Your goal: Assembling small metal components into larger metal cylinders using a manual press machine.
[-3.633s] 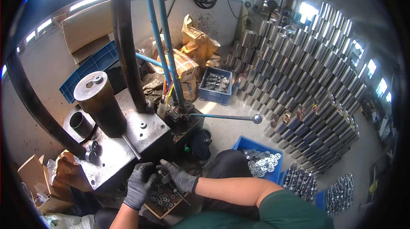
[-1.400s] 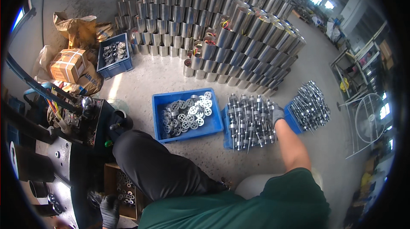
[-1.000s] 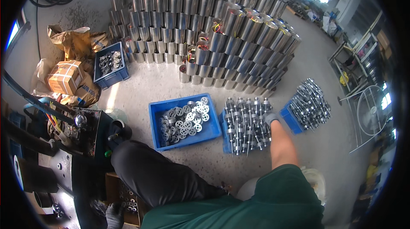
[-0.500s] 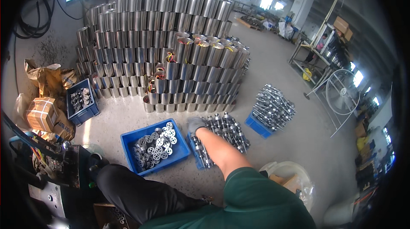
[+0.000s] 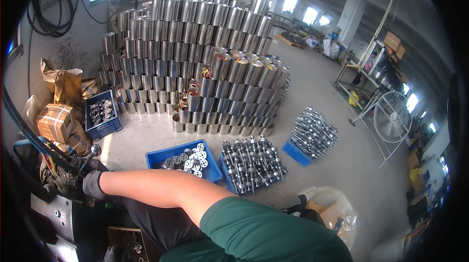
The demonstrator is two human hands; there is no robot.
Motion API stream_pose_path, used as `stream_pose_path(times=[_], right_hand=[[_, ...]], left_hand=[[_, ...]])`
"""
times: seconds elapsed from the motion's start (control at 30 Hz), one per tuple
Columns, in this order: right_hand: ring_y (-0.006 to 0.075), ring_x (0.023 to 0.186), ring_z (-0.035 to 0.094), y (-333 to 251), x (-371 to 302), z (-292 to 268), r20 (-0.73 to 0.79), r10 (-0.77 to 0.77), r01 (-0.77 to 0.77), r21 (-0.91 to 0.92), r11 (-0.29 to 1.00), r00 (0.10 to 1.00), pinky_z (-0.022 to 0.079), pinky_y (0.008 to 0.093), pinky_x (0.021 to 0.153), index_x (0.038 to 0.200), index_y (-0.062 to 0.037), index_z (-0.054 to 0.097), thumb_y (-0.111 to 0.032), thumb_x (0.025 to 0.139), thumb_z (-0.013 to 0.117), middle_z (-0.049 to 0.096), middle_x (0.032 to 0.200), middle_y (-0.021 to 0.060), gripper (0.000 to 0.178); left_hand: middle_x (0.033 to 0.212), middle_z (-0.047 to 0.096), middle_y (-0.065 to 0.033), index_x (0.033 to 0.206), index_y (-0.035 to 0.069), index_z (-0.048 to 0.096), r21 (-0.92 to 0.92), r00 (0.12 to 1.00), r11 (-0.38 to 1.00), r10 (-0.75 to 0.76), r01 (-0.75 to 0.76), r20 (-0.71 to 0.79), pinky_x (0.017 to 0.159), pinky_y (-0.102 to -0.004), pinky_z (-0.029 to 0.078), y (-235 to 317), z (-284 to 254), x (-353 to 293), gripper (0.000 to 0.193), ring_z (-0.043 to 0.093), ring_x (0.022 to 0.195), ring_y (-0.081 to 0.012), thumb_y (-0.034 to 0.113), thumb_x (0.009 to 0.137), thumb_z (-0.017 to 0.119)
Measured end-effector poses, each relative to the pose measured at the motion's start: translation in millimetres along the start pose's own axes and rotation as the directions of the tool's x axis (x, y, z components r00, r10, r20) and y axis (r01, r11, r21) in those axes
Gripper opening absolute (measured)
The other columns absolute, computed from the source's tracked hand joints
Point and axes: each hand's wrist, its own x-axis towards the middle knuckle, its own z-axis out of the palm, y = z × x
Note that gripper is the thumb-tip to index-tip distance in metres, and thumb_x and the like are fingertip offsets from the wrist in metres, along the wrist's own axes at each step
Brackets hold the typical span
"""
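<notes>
My right arm, in a green short sleeve, reaches across to the left. Its grey-gloved right hand (image 5: 93,185) is at the dark machine (image 5: 61,218), just below a lever with a round knob (image 5: 95,149). The machine's shadow and the glove hide the fingertips, so any held part is out of sight. At the bottom edge, what looks like my gloved left hand (image 5: 113,253) shows only in part, beside an open box (image 5: 115,235) of small metal rings. Beyond my forearm sits a blue crate (image 5: 154,156) of round silver end caps. Motor shafts with rotors (image 5: 251,164) fill another blue crate.
Steel motor tubes (image 5: 195,66) stand in tall stacked rows, some with coloured wires. A second pile of shafts (image 5: 315,132) is at the right, near a white bin (image 5: 347,203). Left are a blue crate (image 5: 105,127), a carton (image 5: 54,122) and a wheeled fan (image 5: 392,118) far right.
My right hand has left the crate of shafts and swung left to the machine. My forearm now covers part of the end-cap crate. The view has shifted slightly.
</notes>
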Motion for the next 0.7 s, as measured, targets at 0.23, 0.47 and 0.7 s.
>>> stream_pose_path(times=[0.23,0.47,0.7], right_hand=[[0.0353,0.096,0.074,-64,46,41,-0.034,-0.186,0.190,0.173,0.967,0.982,0.059,0.0461,0.081,0.092,-0.0112,0.081,-0.016,0.082,0.070,0.078,0.101,0.0146,0.016],[0.0330,0.097,0.074,-110,42,76,0.102,-0.465,0.445,0.171,0.879,0.879,0.059,0.0469,0.082,0.103,-0.0191,0.082,-0.018,0.080,0.076,0.079,0.102,0.0081,0.024],[0.0377,0.105,0.068,-110,41,66,-0.154,-0.496,0.511,0.423,0.748,0.854,0.055,0.0445,0.090,0.109,-0.0085,0.074,-0.008,0.066,0.079,0.071,0.106,0.0159,0.043]], left_hand=[[0.109,0.066,-0.0180,0.121,0.003,0.066,0.308,0.980,0.934,0.196,-0.184,-0.010,0.088,-0.0423,0.052,-16,-15,-10,0.023,0.065,0.101,-0.0359,0.008,0.100,0.062],[0.107,0.066,-0.0181,0.120,0.005,0.066,0.309,0.987,0.944,0.145,-0.118,-0.066,0.087,-0.0439,0.053,-13,-24,-10,0.024,0.065,0.100,-0.0362,0.008,0.096,0.066],[0.100,0.068,-0.0144,0.109,0.012,0.072,0.431,0.976,0.902,0.111,-0.020,-0.188,0.075,-0.0470,0.056,-24,-32,-26,0.023,0.068,0.088,-0.0363,0.021,0.088,0.074]])
